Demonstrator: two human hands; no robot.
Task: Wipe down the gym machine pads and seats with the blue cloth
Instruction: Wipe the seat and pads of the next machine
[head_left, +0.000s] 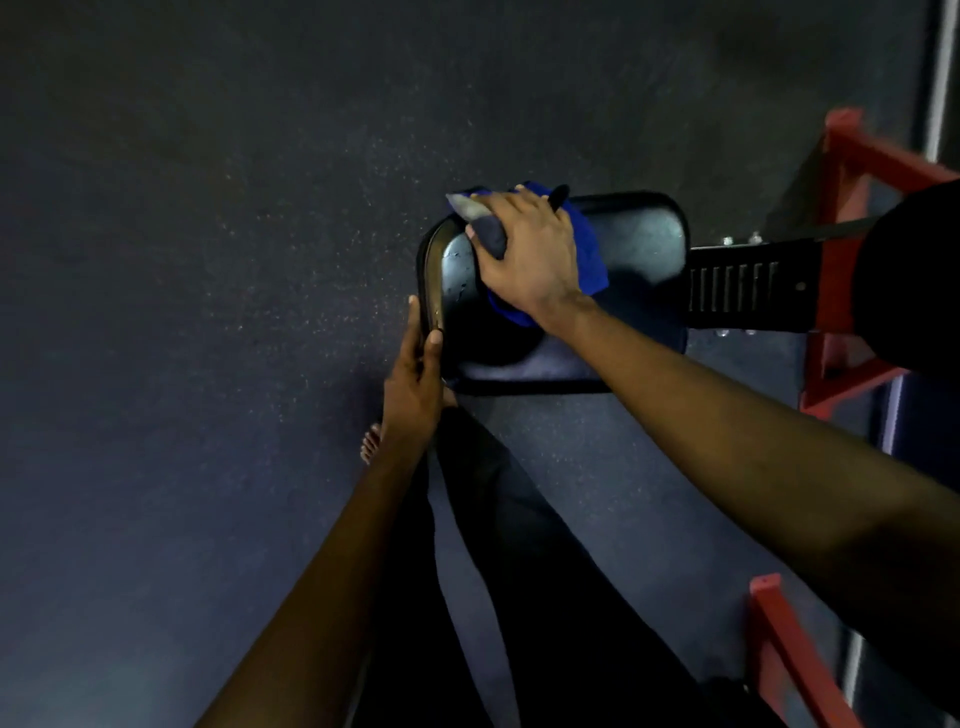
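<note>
A black padded seat (639, 244) stands out from a red machine frame at centre right. On its top lies the blue cloth (589, 249), bunched under my right hand (530, 254). That hand presses down on the cloth, and its fingers curl over a dark fold with a grey tip at the seat's far left corner. My left hand (415, 384) grips the seat's near left edge, thumb on the rim and fingers along the side. Part of the cloth is hidden under my right palm.
The red steel frame (841, 270) and a black slotted bracket (737, 286) sit right of the seat. Another red bar (789, 644) lies at lower right. Dark speckled rubber floor (208, 260) spreads to the left. My legs and a bare foot (371, 441) are below the seat.
</note>
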